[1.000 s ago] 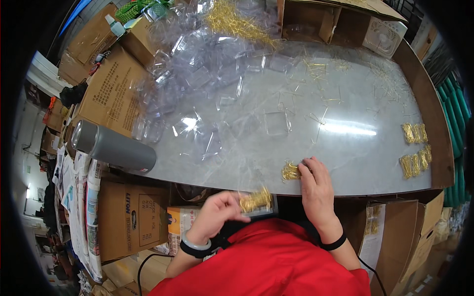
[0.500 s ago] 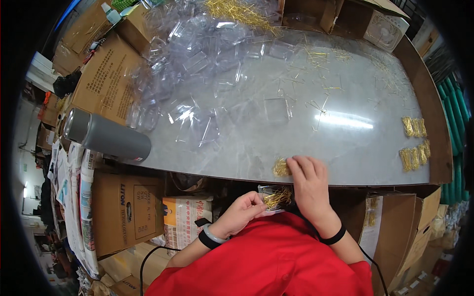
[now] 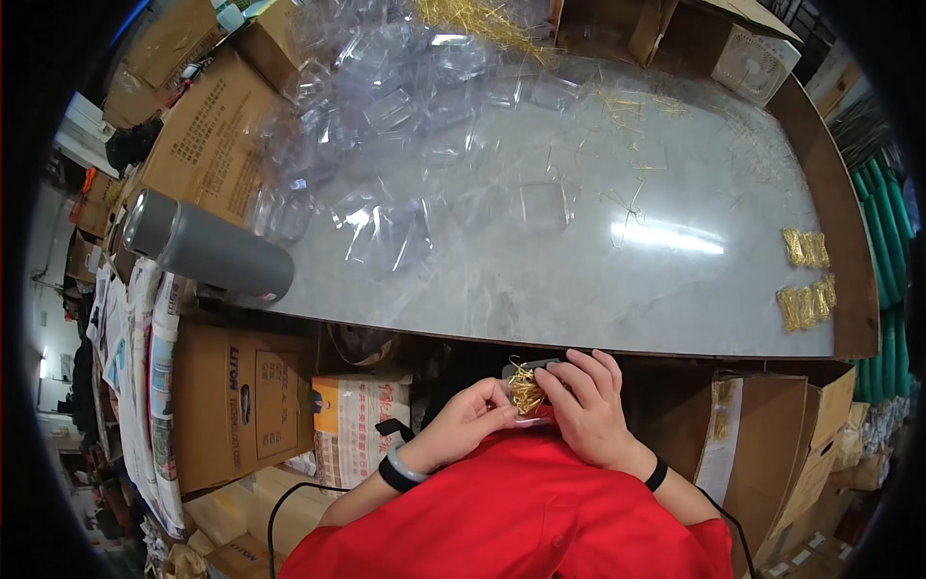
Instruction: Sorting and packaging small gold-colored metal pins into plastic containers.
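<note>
My left hand point(image 3: 470, 417) is closed on a small clear plastic box point(image 3: 530, 422), held just below the table's front edge against my red shirt. Thin gold wire hooks point(image 3: 524, 390) fill the box, some sticking up past its rim. At the box's right side is my right hand point(image 3: 590, 410), its thumb and fingers bent around the gold hooks at the opening. The fingers partly cover the box, so its right side is hidden.
The grey table point(image 3: 463, 280) bears a heap of clear plastic boxes point(image 3: 395, 106), a gold hook pile point(image 3: 482, 24) and loose hooks. A grey bottle point(image 3: 212, 246) stands at the left edge. Bundled gold hooks point(image 3: 805, 304) lie far right by a cardboard wall point(image 3: 854, 261).
My right hand has come down from the table edge to the box. The small gold bunch beside its fingers has left the table. My left hand still holds the box.
</note>
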Demonstrator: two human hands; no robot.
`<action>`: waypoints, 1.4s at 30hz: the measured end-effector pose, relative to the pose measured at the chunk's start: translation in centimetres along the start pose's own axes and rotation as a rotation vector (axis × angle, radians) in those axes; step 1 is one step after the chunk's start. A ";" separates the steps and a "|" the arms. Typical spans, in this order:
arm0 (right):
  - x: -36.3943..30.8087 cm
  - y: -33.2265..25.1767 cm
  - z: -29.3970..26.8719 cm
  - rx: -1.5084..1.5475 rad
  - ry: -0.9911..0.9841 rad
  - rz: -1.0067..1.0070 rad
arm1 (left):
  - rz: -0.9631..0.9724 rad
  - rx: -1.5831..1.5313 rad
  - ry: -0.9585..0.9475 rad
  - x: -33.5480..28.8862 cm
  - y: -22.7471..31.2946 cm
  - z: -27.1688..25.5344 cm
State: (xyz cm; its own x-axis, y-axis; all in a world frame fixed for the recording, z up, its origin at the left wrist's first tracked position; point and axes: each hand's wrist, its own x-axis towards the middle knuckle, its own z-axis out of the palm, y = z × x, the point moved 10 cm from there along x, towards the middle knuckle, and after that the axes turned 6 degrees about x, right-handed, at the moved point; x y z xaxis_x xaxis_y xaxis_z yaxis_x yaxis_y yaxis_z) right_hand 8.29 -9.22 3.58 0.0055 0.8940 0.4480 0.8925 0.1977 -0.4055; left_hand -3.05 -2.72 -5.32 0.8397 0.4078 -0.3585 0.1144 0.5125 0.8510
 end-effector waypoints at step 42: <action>3.9 7.1 -3.6 0.295 0.345 0.239 | 0.821 1.291 0.268 5.2 10.8 3.9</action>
State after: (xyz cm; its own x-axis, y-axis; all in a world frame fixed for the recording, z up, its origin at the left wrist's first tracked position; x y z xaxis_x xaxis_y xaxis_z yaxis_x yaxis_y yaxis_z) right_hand 16.26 -5.75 5.27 0.3866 0.7535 0.5318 0.6832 0.1533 -0.7139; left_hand 4.60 1.98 3.49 0.7990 0.4307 0.4196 0.1682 -0.8300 0.5318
